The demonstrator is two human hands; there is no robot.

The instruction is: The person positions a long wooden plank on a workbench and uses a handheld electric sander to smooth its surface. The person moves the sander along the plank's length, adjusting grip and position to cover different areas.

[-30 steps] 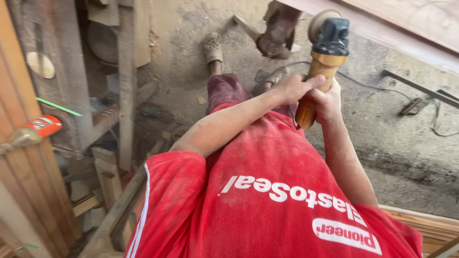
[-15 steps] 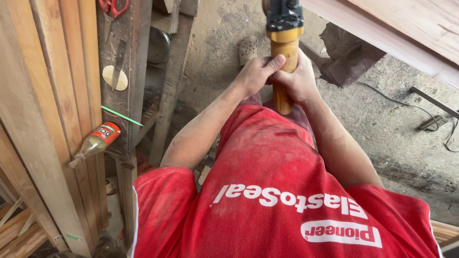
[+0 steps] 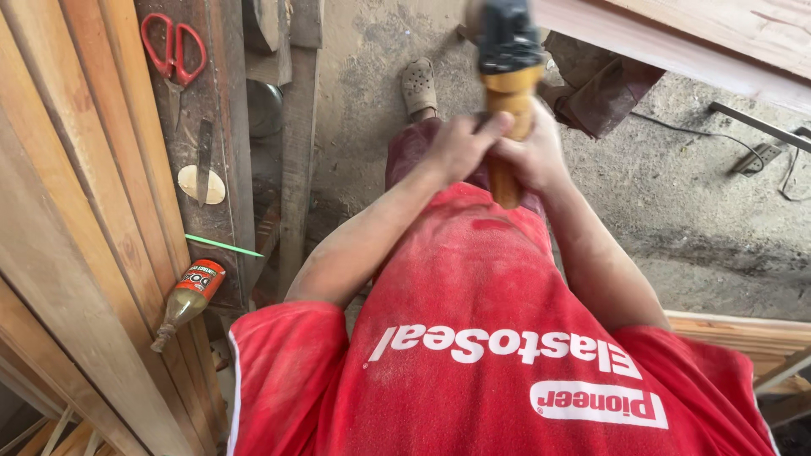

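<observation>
1. grips the power tool [image 3: 509,80] with both hands: left hand [image 3: 460,148] closed round the yellow handle from the tool's left, right hand [image 3: 532,156] wrapped round it from the tool's right, knuckles touching.
2. holds the tool upright in front of the chest, black head uppermost and blurred, handle end pointing down at the red shirt [image 3: 490,338].
3. looks like a carrying or readying step: tool raised, head apparently clear of any wood, though blur hides the tip.
4. calls, by this judgement, for a firm two-handed hold and a steady line before the head meets any surface; calls too for care over the foot [image 3: 418,84] just left of the tool's head.
5. shows the tool as a stout orange-yellow barrel with a dark, blocky top; cannot tell what bit or disc sits on it, or whether it is running.
6. shows a brown crumpled cloth or bag [image 3: 604,89] just right of the tool, and a pale wooden beam [image 3: 718,42] further right, above.
7. shows a dusty concrete floor [image 3: 693,211] beneath and right of the tool, with a thin cable [image 3: 760,156] well to the right.
8. shows, well left of the tool, leaning wooden planks [image 3: 76,211], red scissors [image 3: 173,46] hung high, and a glue bottle [image 3: 187,295] lower down, nozzle tilted downward.
</observation>
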